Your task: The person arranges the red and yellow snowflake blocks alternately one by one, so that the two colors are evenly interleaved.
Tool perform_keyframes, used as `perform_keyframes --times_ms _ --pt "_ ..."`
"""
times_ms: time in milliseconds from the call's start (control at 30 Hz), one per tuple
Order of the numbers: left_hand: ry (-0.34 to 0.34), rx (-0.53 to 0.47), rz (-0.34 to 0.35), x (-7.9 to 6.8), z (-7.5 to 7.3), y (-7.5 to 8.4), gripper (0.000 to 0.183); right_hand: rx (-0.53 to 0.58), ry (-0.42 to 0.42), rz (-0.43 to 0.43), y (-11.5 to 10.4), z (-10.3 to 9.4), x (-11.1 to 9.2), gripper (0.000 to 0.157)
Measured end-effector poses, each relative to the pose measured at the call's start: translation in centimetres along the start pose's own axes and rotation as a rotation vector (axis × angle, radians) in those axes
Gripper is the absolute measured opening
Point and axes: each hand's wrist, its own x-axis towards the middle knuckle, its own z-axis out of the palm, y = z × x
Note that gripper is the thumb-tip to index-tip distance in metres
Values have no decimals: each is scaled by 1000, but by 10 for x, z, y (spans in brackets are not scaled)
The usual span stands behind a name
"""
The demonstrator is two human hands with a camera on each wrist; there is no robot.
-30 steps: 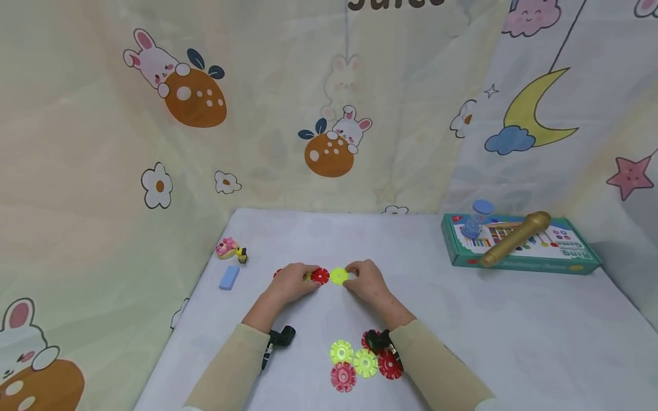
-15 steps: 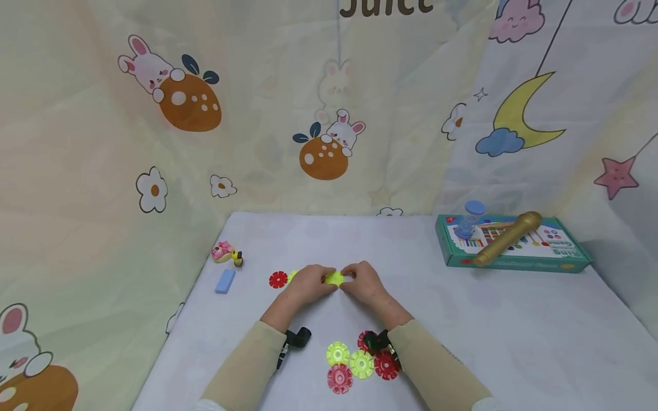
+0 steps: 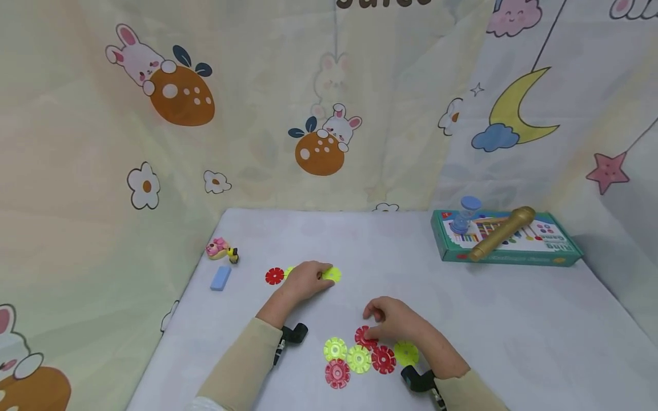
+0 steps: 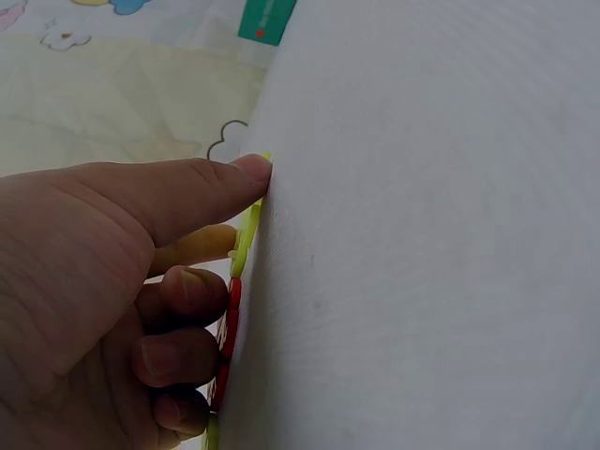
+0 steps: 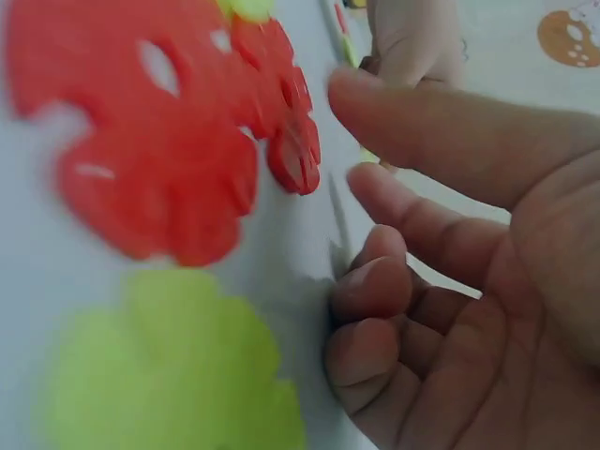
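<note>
In the head view a row of flower-shaped plastic discs runs across the table, with a red disc at its left end. My left hand lies over the middle of the row and pinches the yellow-green disc at its right end between thumb and forefinger. Red and yellow-green discs sit edge to edge under the curled fingers in the left wrist view. My right hand holds nothing; its thumb overlaps a red disc of the nearer pile, fingers loosely bent and apart from the thumb in the right wrist view.
The nearer pile has another red disc, a pinkish-red disc and several yellow-green discs. A blue block and small toy figures stand left. At back right, a green box bears a gold microphone and blue hourglass.
My right hand has left the row's end and come back and right to the nearer pile. The left hand has shifted right along the row onto the end yellow-green disc.
</note>
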Motion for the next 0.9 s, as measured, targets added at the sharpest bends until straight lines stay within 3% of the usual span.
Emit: perform_keyframes --times_ms 167,467,733,900 --pt "4 -23 -19 -2 0 1 52 -100 -34 -57 1 5 -14 40" --pt "9 -19 -31 -2 4 1 53 -170 -46 -6 -8 10 -13 42" --pt "20 -10 -11 -1 2 -1 52 -9 -39 -30 -9 9 -18 43" --pt "20 2 -6 -1 3 0 52 189 -32 -46 -4 -1 -13 38"
